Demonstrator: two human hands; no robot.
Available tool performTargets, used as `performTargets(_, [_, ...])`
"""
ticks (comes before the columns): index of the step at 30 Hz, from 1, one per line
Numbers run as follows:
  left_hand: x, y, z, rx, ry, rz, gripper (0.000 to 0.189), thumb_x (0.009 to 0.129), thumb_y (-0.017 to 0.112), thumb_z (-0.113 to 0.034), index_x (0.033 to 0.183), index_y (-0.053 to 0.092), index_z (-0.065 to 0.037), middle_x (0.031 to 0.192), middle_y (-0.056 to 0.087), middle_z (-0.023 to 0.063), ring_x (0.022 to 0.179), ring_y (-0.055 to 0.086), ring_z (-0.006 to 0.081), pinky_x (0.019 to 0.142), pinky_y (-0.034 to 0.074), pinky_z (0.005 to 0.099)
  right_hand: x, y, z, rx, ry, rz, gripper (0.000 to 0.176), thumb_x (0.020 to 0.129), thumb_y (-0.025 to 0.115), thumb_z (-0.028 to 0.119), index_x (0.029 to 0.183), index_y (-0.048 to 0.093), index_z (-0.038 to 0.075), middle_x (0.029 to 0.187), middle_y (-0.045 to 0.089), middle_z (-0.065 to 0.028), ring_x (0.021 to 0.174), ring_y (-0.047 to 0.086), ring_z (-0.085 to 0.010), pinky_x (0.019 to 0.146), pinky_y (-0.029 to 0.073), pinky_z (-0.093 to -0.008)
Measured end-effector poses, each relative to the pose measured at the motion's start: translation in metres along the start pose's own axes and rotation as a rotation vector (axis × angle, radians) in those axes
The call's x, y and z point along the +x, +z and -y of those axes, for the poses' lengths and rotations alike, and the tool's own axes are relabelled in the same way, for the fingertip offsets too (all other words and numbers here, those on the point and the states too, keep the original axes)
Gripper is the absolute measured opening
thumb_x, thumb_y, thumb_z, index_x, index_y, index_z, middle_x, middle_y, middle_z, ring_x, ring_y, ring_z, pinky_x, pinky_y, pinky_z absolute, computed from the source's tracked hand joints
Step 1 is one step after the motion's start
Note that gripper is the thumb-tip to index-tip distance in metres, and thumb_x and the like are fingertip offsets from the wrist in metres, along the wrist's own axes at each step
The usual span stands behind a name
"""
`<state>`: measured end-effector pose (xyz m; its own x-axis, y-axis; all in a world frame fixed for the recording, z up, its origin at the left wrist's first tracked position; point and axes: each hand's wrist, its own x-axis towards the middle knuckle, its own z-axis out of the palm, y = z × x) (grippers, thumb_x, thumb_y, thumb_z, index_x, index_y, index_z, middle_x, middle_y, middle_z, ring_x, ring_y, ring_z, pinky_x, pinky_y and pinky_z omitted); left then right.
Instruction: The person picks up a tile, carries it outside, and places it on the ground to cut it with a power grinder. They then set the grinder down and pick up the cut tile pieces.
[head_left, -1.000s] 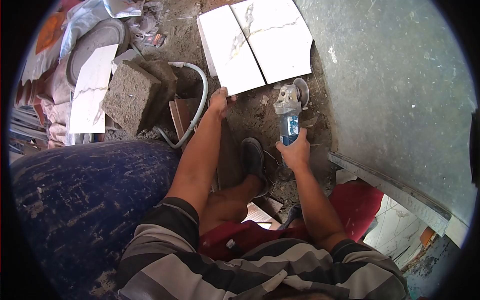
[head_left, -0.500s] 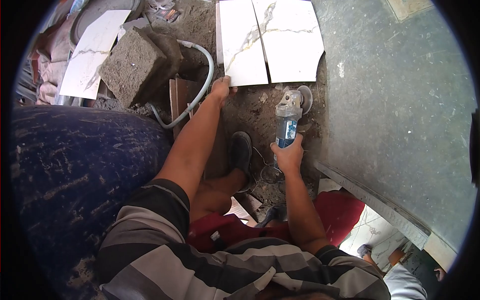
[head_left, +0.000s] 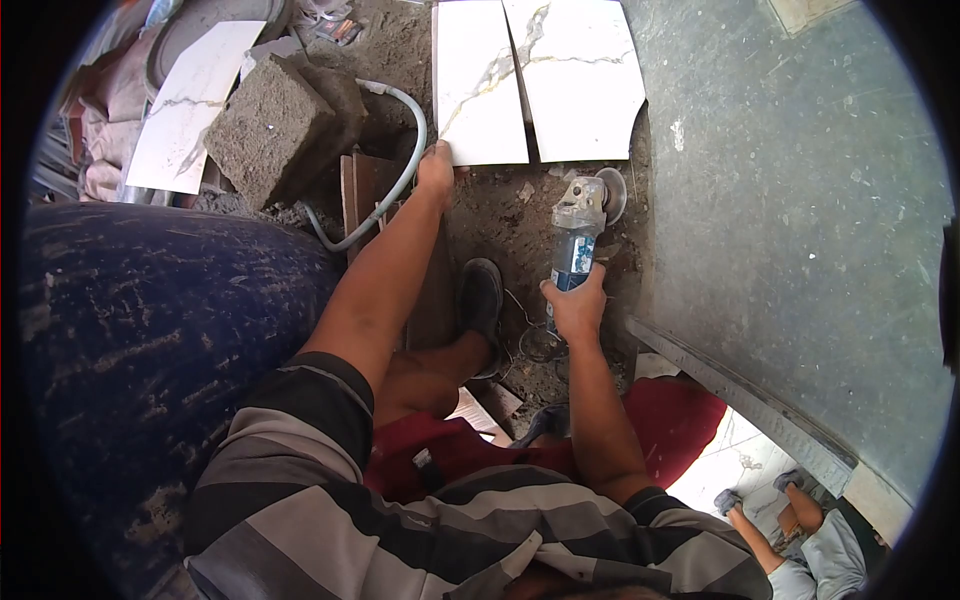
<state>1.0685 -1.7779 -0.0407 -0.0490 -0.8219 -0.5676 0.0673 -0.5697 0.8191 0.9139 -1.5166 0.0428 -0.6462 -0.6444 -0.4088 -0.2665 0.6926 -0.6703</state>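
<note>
My left hand (head_left: 436, 172) grips the lower left corner of a white marbled tile piece (head_left: 480, 100). Beside it on the right lies a larger white tile piece (head_left: 580, 85), with a narrow dark gap between the two that widens toward the lower edge. My right hand (head_left: 578, 305) is wrapped round the body of an angle grinder (head_left: 574, 245). The grinder's disc (head_left: 614, 197) sits at its upper right, just below the larger piece and apart from it.
A blue drum (head_left: 170, 350) fills the left side. Concrete block (head_left: 268, 130), grey hose (head_left: 418, 130) and another tile piece (head_left: 195, 105) lie upper left. A grey-green slab (head_left: 790, 200) stands right. Another person's legs (head_left: 755, 535) show at the lower right.
My left hand has moved slightly left with the left tile piece, and the gap between the pieces is wider at the bottom. More of the other person shows. The grinder has hardly moved.
</note>
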Motion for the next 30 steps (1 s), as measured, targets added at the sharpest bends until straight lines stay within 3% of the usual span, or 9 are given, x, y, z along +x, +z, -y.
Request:
performTargets(2, [-0.006,-0.001,-0.007,-0.018,0.032,-0.004,0.039,0.104,0.035,-0.03,0.122,0.051,0.0,0.104,0.06,0.0093,0.075,0.057,0.0171,0.069,0.053,0.0351,-0.002,-0.003,0.001,0.02,0.001,0.007,0.064,0.067,0.078,0.028,0.112,0.042,0.0,0.097,0.064,-0.0261,0.09,0.065,-0.0422,0.082,0.049,-0.0478])
performTargets(4, [-0.018,0.007,-0.023,-0.061,0.073,0.028,0.037,0.103,0.035,-0.028,0.119,0.053,0.001,0.094,0.062,0.0088,0.064,0.058,0.0148,0.061,0.054,0.0328,-0.005,-0.008,0.002,0.039,0.001,0.008,0.064,0.067,0.078,0.028,0.112,0.042,0.0,0.097,0.064,-0.026,0.09,0.065,-0.0424,0.082,0.049,-0.0479])
performTargets(11, [-0.036,0.028,-0.092,-0.19,0.222,0.156,0.026,0.103,0.038,-0.016,0.116,0.052,0.002,0.091,0.058,0.0088,0.063,0.053,0.014,0.063,0.055,0.0324,-0.022,-0.024,0.006,0.115,-0.047,0.028,0.064,0.067,0.078,0.027,0.111,0.042,0.0,0.096,0.063,-0.0251,0.09,0.063,-0.0438,0.08,0.048,-0.0504])
performTargets(17, [-0.055,0.022,-0.172,-0.253,0.16,0.044,0.025,0.104,0.038,-0.017,0.109,0.05,0.004,0.086,0.055,0.0098,0.059,0.05,0.0161,0.069,0.056,0.0394,-0.029,-0.029,0.014,0.123,-0.104,0.064,0.062,0.068,0.077,0.029,0.11,0.042,0.001,0.097,0.063,-0.0275,0.091,0.062,-0.0463,0.08,0.048,-0.0521])
performTargets(18, [-0.055,0.02,-0.178,-0.246,0.163,0.025,0.019,0.103,0.042,-0.015,0.107,0.049,0.002,0.09,0.054,0.0098,0.062,0.047,0.016,0.075,0.057,0.0419,-0.029,-0.031,0.016,0.134,-0.104,0.062,0.062,0.068,0.077,0.029,0.11,0.042,0.001,0.097,0.063,-0.0275,0.091,0.062,-0.0463,0.08,0.048,-0.0521])
performTargets(22, [-0.053,0.014,-0.19,-0.258,0.164,0.058,0.016,0.103,0.041,-0.013,0.103,0.046,0.001,0.083,0.049,0.0082,0.061,0.046,0.0162,0.076,0.057,0.0426,-0.03,-0.037,0.02,0.151,-0.07,0.085,0.061,0.067,0.077,0.027,0.109,0.042,0.0,0.097,0.063,-0.026,0.09,0.063,-0.0442,0.08,0.048,-0.0504])
performTargets(30, [-0.054,0.028,-0.195,-0.19,0.153,0.036,0.018,0.104,0.039,-0.015,0.105,0.047,0.001,0.087,0.051,0.0083,0.064,0.047,0.0161,0.076,0.057,0.0399,-0.025,-0.037,0.015,0.143,-0.096,0.05,0.059,0.066,0.079,0.025,0.107,0.044,0.0,0.096,0.064,-0.024,0.088,0.064,-0.041,0.08,0.049,-0.0476])
